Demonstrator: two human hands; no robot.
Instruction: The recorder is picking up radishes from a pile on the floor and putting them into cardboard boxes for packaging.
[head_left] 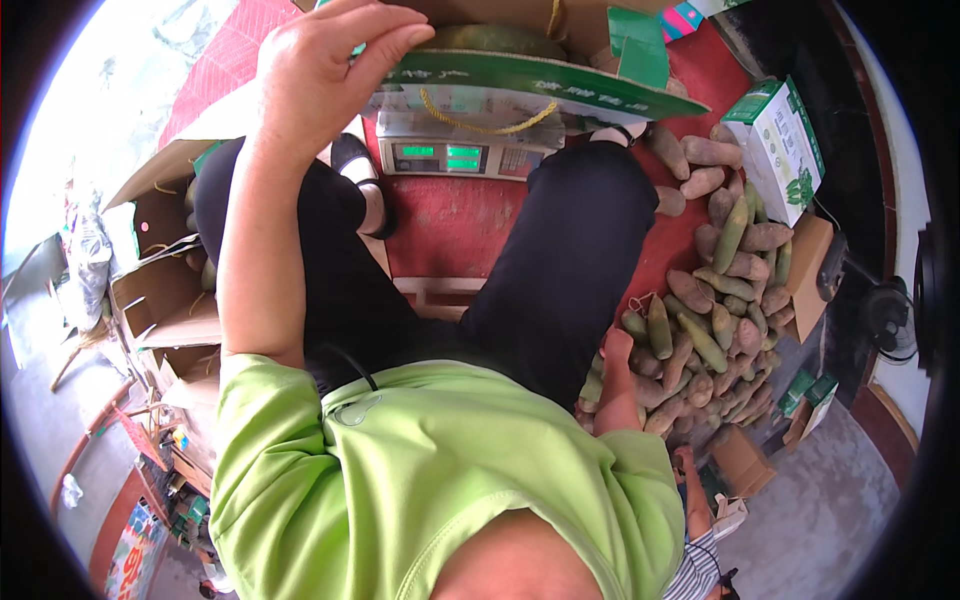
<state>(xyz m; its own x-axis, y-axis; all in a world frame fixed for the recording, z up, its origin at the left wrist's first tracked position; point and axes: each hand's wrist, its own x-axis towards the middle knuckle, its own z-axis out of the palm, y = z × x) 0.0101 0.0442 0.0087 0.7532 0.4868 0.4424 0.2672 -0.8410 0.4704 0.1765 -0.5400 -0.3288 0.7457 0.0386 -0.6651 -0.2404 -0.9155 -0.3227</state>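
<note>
Your left hand [335,65] is raised at the near-left rim of the open box [540,75], thumb and forefinger tips drawn close together; whether they pinch the cardboard cannot be told. Your right hand [617,348], lower and nearer your body, reaches to the edge of the heaped roots [715,340]; its grip is obscured by the foreshortened arm. The box stands to the right of your left hand, above the lit scale [430,160]. Should your left hand press on the rim, the reading could be falsified; since the box extends rightward beyond the scale, an uneven load might tip it. A careless pull by your right hand could set roots rolling. Note the box's green outer face, brown interior, twisted yellow cord handle [490,128] and upright green flap [638,50]; inside lies a large, rounded green vegetable [495,40].
</note>
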